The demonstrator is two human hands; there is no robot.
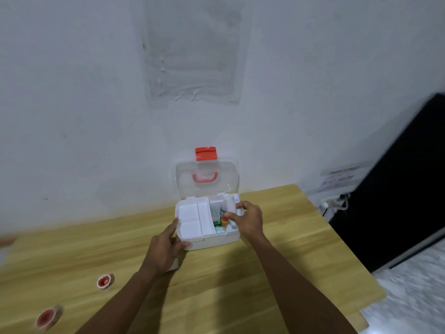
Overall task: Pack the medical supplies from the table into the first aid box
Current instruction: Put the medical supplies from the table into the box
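Note:
A white first aid box (212,241) stands open on the wooden table (277,273), its clear lid (207,177) with red handle and latch upright against the wall. A white divided tray (192,219) covers the box's left half. In the right half lie a green packet (217,222) and a small orange-capped bottle (224,219). My right hand (246,219) is over the box's right side, fingers closed on a white bottle (232,206). My left hand (168,247) grips the box's front left corner. Two red-cored tape rolls (105,282) (47,318) lie at the table's near left.
A white wall rises right behind the box. A black cabinet (397,189) stands to the right of the table, with a white power strip (333,203) and cables beside it. The table's right edge drops to a pale floor (409,297).

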